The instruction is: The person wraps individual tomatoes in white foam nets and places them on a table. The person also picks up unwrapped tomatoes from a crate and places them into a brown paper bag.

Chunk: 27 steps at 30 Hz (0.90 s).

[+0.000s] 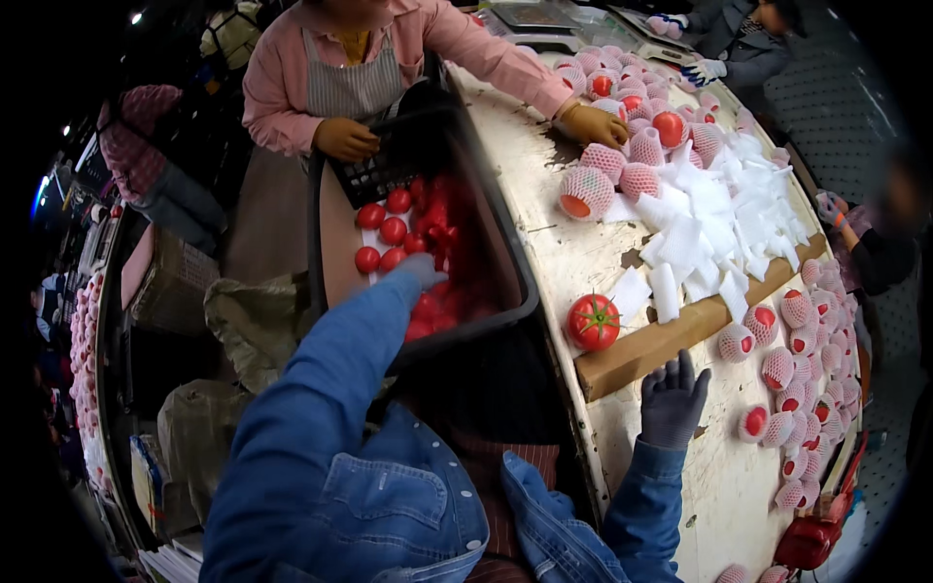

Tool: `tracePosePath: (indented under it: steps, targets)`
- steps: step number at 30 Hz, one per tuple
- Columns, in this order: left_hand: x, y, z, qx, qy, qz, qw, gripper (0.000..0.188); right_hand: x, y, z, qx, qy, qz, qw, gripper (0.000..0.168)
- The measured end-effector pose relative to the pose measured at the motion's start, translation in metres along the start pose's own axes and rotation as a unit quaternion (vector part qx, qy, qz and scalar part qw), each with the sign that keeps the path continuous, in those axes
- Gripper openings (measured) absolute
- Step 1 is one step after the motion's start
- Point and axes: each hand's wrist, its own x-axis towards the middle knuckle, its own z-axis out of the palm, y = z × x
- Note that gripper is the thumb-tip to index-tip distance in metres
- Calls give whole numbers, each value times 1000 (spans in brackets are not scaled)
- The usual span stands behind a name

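My left hand (423, 271), in a grey glove, reaches into a deep black plastic crate (526, 295) among loose red tomatoes (393, 231). Its fingers are blurred, so I cannot tell whether they grip a tomato. Over the pale worktable (649, 444), my right hand (670, 404) wears a grey glove too, its fingers spread and nothing in them. Just beyond it lies a wooden bar (656, 350). One bare tomato (594, 322), green calyx facing up, rests against the bar's far side near the table edge. White foam sleeves (700, 211) are heaped behind the bar.
Tomatoes in pink foam nets (791, 368) crowd the table's right side; more netted tomatoes (641, 146) lie at the far end. A co-worker's gloved hand (594, 125) touches those; their other hand (346, 138) is at the crate's rim. Scales (536, 16) stand at the back.
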Motion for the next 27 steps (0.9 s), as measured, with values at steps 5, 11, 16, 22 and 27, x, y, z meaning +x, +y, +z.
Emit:
tracePosePath:
  steps: [5,11,16,22,27]
  targets:
    - [16,28,7,0,91,-76,993,84,0,7,-16,-146,27,-18,989,41]
    - [29,49,-50,97,187,10,978,113,6,35,-8,-197,117,16,973,33]
    - [66,27,-10,84,77,49,992,26,-13,81,8,-397,-13,-80,914,20]
    - [58,-19,-78,-37,135,156,978,53,-18,89,33,-726,-218,-246,604,26]
    - [-13,-17,-57,230,-240,177,927,71,-13,98,39,-731,-215,-261,592,24]
